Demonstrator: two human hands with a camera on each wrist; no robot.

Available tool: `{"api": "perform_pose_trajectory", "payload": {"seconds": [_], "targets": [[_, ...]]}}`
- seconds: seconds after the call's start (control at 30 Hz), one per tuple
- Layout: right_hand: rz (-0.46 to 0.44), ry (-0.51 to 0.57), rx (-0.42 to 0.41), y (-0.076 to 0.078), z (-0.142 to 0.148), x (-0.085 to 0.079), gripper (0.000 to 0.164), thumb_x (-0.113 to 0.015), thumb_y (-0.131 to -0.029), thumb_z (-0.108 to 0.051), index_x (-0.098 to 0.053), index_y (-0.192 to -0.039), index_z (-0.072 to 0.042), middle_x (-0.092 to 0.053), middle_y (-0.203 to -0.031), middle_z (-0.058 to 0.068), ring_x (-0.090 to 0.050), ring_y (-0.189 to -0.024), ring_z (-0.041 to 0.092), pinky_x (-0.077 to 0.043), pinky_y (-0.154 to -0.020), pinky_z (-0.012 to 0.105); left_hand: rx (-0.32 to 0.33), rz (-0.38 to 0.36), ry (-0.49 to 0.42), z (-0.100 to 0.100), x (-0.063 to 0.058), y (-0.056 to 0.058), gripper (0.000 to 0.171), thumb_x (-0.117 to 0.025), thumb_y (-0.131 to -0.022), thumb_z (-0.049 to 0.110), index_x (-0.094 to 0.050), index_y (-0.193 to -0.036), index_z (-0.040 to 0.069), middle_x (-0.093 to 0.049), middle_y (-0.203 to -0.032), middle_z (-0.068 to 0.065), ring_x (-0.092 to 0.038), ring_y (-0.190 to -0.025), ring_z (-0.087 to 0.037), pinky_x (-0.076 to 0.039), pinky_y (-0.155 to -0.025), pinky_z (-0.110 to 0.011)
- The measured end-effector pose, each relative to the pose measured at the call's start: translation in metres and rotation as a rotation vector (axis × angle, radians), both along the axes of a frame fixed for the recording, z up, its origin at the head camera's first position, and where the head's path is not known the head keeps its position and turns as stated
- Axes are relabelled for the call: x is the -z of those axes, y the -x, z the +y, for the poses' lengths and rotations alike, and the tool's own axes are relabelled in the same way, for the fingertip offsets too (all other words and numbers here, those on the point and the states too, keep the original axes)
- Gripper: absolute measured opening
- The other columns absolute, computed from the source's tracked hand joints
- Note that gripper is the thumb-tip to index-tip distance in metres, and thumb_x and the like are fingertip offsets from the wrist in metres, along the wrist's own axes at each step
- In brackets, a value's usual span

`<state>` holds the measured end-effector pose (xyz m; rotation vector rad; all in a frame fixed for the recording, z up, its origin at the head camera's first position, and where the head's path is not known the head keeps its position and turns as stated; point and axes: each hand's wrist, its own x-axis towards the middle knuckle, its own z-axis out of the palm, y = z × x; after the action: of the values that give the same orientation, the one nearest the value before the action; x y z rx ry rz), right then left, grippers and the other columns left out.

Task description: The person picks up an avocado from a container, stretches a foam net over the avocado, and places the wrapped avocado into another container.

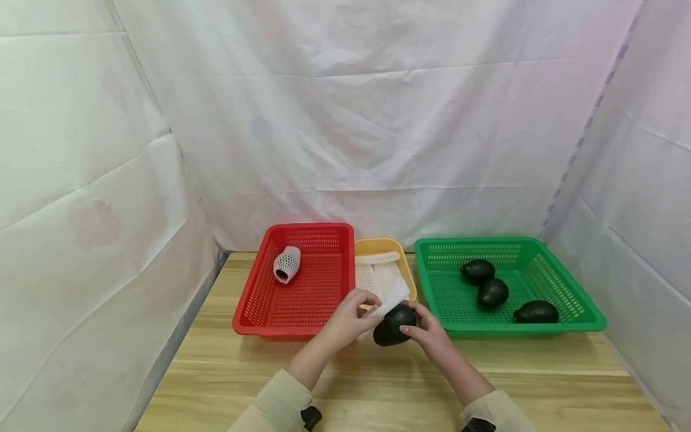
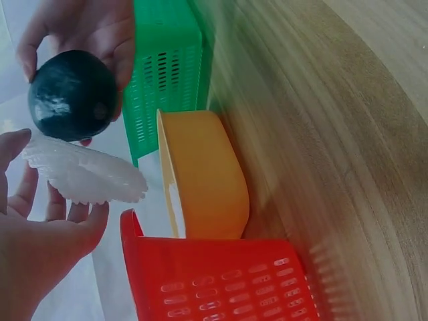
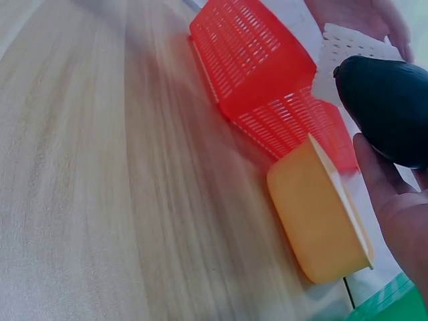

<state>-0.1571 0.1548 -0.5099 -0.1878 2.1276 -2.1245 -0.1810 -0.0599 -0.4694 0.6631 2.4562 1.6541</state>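
Head: avocado point(image 1: 393, 329) before yellow tub point(image 1: 379, 245)

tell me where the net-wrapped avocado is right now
In the head view, the net-wrapped avocado lies near the left wall of the red basket, towards its back; that basket stands left of the yellow tub.

The right hand point(image 1: 430, 333) holds a dark, shiny, fat avocado point(image 1: 394, 328) up in the air. Just beside it, the left hand point(image 1: 345, 323) holds a white net point(image 1: 395, 295) with little holes.
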Motion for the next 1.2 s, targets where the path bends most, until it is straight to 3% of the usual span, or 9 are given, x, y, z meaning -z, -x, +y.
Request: {"api": "perform_pose_trajectory", "payload": {"seconds": [0.17, 0.37, 0.5, 0.7, 0.83, 0.97, 1.2], "targets": [[0.039, 0.008, -0.021, 0.001, 0.003, 0.001, 0.053, -0.062, -0.089, -0.001, -0.043, -0.137, 0.006, -0.050, -0.133, 0.022, -0.057, -0.109, 0.009, -0.049, -0.086, 0.025, -0.025, -0.023, -0.008, -0.001, -0.004, -0.001, 0.014, -0.069, -0.090, 0.014, -0.063, -0.101, 0.010, -0.054, -0.107, -0.001, -0.057, -0.103, -0.023, -0.051, -0.087, -0.034], [0.093, 0.015, -0.057, 0.004, 0.008, 0.007, 0.049, -0.061, -0.089, 0.001, -0.047, -0.135, 0.004, -0.049, -0.138, 0.026, -0.056, -0.114, 0.007, -0.048, -0.089, 0.025, -0.086, -0.090, -0.071, -0.006, -0.017, -0.001, 0.019, -0.069, -0.091, 0.017, -0.057, -0.104, 0.012, -0.057, -0.115, -0.008, -0.062, -0.103, -0.028, -0.053, -0.085, -0.044], [0.105, 0.016, -0.130, 0.005, 0.010, 0.011, 0.053, -0.058, -0.088, 0.004, -0.043, -0.139, 0.004, -0.044, -0.142, 0.027, -0.053, -0.119, 0.007, -0.046, -0.092, 0.026, -0.107, -0.138, -0.118, -0.008, -0.021, 0.000, 0.021, -0.068, -0.092, 0.018, -0.054, -0.107, 0.013, -0.057, -0.116, -0.010, -0.063, -0.101, -0.028, -0.054, -0.083, -0.045], [0.067, -0.055, -0.243, 0.003, 0.009, 0.010, 0.067, -0.060, -0.087, -0.001, -0.033, -0.149, -0.002, -0.038, -0.146, 0.026, -0.045, -0.129, 0.026, -0.044, -0.095, 0.027, -0.046, -0.165, -0.209, -0.005, -0.015, 0.001, 0.022, -0.062, -0.095, 0.014, -0.049, -0.112, 0.007, -0.054, -0.117, -0.013, -0.063, -0.105, -0.029, -0.055, -0.081, -0.041], [0.045, -0.096, -0.257, 0.002, 0.008, 0.007, 0.069, -0.063, -0.088, -0.006, -0.032, -0.149, 0.000, -0.038, -0.145, 0.027, -0.040, -0.130, 0.038, -0.043, -0.096, 0.032, -0.039, -0.161, -0.184, -0.001, -0.009, 0.001, 0.025, -0.063, -0.095, 0.016, -0.048, -0.113, 0.008, -0.053, -0.117, -0.010, -0.061, -0.107, -0.030, -0.053, -0.084, -0.041], [0.031, -0.107, -0.245, 0.002, 0.007, 0.005, 0.069, -0.063, -0.088, -0.006, -0.032, -0.149, 0.001, -0.037, -0.145, 0.027, -0.042, -0.128, 0.039, -0.044, -0.095, 0.034, -0.042, -0.147, -0.142, 0.002, -0.004, 0.001, 0.030, -0.064, -0.094, 0.020, -0.048, -0.117, 0.009, -0.053, -0.118, -0.009, -0.057, -0.107, -0.032, -0.051, -0.086, -0.043], [0.028, -0.097, -0.228, 0.000, 0.006, 0.001, 0.067, -0.062, -0.088, -0.006, -0.032, -0.147, 0.004, -0.044, -0.137, 0.028, -0.055, -0.114, 0.026, -0.049, -0.086, 0.030, -0.025, -0.173, -0.089, 0.004, 0.001, 0.000, 0.046, -0.066, -0.093, 0.031, -0.049, -0.132, 0.016, -0.054, -0.130, -0.008, -0.053, -0.116, -0.031, -0.047, -0.092, -0.050]]}}
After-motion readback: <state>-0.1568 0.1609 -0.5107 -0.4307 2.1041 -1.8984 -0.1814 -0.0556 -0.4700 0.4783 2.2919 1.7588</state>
